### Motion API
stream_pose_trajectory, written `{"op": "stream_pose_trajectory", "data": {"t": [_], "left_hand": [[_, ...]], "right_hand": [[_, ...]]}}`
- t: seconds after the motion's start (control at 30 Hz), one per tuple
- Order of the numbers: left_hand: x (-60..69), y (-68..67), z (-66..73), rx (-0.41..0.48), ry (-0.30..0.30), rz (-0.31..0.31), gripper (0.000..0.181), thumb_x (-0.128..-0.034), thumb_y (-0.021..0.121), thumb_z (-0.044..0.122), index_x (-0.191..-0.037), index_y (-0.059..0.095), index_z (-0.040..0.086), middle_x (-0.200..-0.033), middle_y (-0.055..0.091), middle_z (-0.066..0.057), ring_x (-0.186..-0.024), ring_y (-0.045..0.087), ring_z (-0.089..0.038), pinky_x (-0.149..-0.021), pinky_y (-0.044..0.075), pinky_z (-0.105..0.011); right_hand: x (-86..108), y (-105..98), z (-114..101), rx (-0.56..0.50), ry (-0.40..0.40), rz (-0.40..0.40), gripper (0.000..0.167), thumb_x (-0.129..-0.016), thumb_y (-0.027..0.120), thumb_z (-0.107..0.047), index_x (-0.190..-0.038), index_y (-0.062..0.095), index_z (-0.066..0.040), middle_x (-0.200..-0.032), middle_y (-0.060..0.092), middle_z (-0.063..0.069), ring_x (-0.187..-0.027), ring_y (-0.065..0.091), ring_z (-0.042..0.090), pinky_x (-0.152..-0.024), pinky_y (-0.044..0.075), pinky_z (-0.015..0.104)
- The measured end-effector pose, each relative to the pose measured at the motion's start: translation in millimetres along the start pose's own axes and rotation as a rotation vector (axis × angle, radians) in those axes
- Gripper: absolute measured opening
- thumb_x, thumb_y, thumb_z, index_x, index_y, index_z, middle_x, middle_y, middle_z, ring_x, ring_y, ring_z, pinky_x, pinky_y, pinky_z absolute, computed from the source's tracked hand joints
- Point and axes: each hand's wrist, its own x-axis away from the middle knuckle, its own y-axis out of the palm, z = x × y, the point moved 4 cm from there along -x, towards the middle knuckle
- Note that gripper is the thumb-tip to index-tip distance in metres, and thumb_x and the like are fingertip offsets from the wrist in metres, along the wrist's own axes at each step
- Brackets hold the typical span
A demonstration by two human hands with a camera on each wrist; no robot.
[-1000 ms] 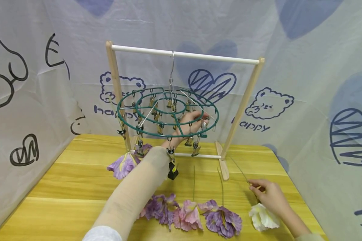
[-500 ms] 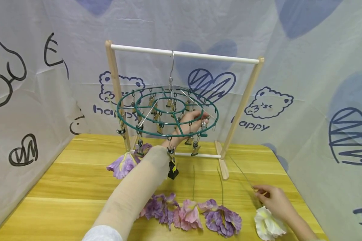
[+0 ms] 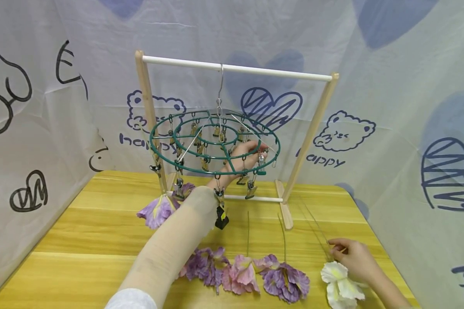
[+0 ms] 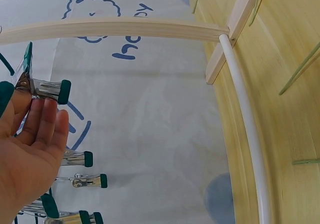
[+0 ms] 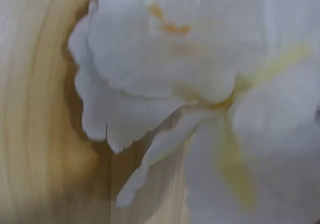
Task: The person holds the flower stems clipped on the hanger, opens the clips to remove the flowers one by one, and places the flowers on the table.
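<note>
Up at the right side of a round green hanger [image 3: 232, 173], my left hand [image 3: 244, 156] reaches under the rings and pinches a metal clip [image 4: 47, 89] with green tips. In the left wrist view its fingers curl against that clip; part of the thumb is hidden. At the lower right of the table, my right hand [image 3: 353, 257] pinches the thin stem [image 3: 317, 223] of a white artificial flower [image 3: 342, 286]. The bloom hangs below the fingers, near the tabletop. White petals [image 5: 150, 59] with yellow streaks fill much of the right wrist view, where the hand itself does not show.
The hanger hooks over the white bar [image 3: 185, 63] of a wooden stand. Several clips [image 3: 250, 189] dangle from its rings. Purple flowers [image 3: 286, 281] and a pink flower [image 3: 241, 274] lie at the front of the table [image 3: 69, 257]. Another purple bloom [image 3: 158, 212] is at the left.
My right hand has shifted right and slightly nearer with the white flower, whose bloom has turned. My left hand has stayed at the clip.
</note>
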Motion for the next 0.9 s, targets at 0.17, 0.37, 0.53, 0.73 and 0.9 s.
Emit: {"op": "stream_pose_trajectory", "data": {"t": [0.17,0.37,0.53,0.73,0.9], "left_hand": [[-0.5,0.1,-0.5,0.0,0.0,-0.001,0.03,-0.1038,0.065,0.013,-0.131,0.068,0.001,-0.124,0.069,-0.019,-0.12,0.063,-0.032,-0.102,0.053,-0.042],[1.2,-1.3,1.0,0.004,0.006,-0.006,0.031,-0.1034,0.066,0.013,-0.131,0.068,-0.001,-0.124,0.068,-0.02,-0.121,0.063,-0.033,-0.102,0.053,-0.042],[2.7,-1.7,2.9,-0.003,0.008,-0.014,0.031,-0.1037,0.066,0.013,-0.132,0.067,-0.001,-0.126,0.068,-0.021,-0.123,0.062,-0.034,-0.104,0.052,-0.041],[4.0,-1.5,5.1,-0.012,0.01,-0.017,0.031,-0.1039,0.065,0.013,-0.132,0.067,-0.001,-0.127,0.067,-0.021,-0.123,0.062,-0.035,-0.104,0.052,-0.041],[2.9,-0.7,5.4,-0.018,0.008,-0.009,0.031,-0.1037,0.066,0.013,-0.131,0.067,-0.001,-0.124,0.067,-0.021,-0.12,0.063,-0.034,-0.102,0.053,-0.041]], "right_hand": [[0.9,4.1,-3.3,-0.013,-0.014,-0.013,0.032,-0.095,0.073,-0.007,-0.123,0.07,0.007,-0.088,0.069,0.0,-0.078,0.067,0.013,-0.061,0.053,0.025],[0.9,12.1,-5.6,-0.125,0.033,-0.091,0.037,-0.096,0.072,-0.009,-0.127,0.066,0.011,-0.086,0.067,0.002,-0.069,0.062,0.013,-0.048,0.046,0.025],[0.0,16.3,-5.5,-0.186,0.058,-0.13,0.041,-0.098,0.07,-0.009,-0.132,0.062,0.013,-0.086,0.066,0.004,-0.06,0.057,0.014,-0.045,0.046,0.025],[-3.2,21.3,-5.5,-0.233,0.108,-0.147,0.042,-0.097,0.066,-0.003,-0.135,0.059,0.013,-0.088,0.064,0.005,-0.058,0.054,0.014,-0.045,0.044,0.024],[-6.8,25.3,-6.4,-0.206,0.146,-0.129,0.037,-0.098,0.06,0.004,-0.135,0.061,0.01,-0.09,0.063,0.006,-0.056,0.053,0.016,-0.046,0.046,0.026]]}}
